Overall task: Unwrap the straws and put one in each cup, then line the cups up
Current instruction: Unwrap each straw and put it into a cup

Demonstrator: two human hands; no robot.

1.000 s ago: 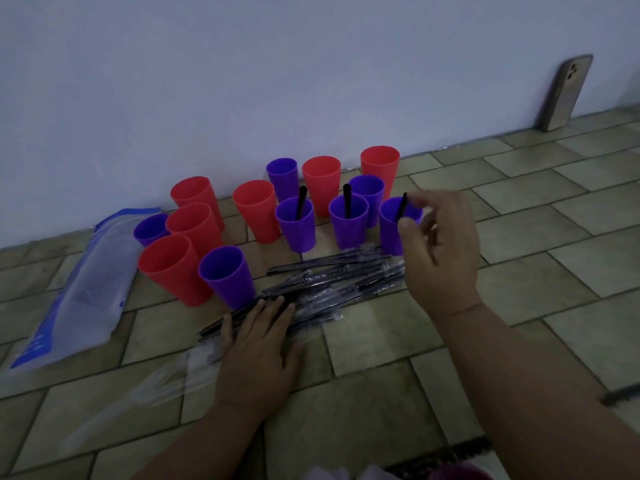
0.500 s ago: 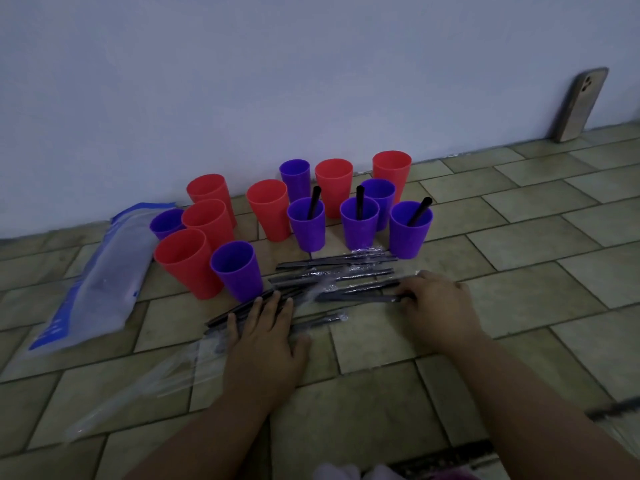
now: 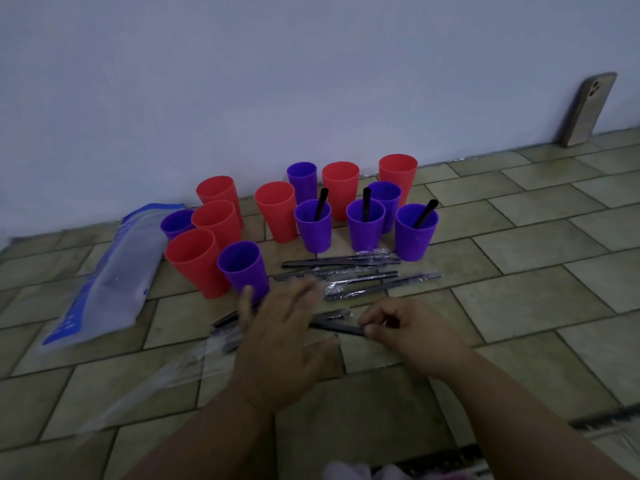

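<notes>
Head view, looking down at a tiled floor [image 3: 519, 306] against a pale wall. In the centre of the frame, red and purple cups [image 3: 277, 211] stand clustered, not yet in a line. Three purple cups at centre right already hold a black straw each [image 3: 322, 204]; the rest look empty, so the task seems roughly a quarter done. Just below the cups lies a loose pile of wrapped straws [image 3: 363, 275], near enough to reach.

At lower centre, the right hand [image 3: 412, 332] is clenched, pinching the end of one wrapped straw [image 3: 337, 328]. The left hand [image 3: 280, 327] is blurred, fingers spread and released, over that straw's other end, probably to strip off its wrapper.

At left lies the empty plastic packaging [image 3: 104, 275], set aside. A phone [image 3: 588, 109] leans on the wall, upper right.
</notes>
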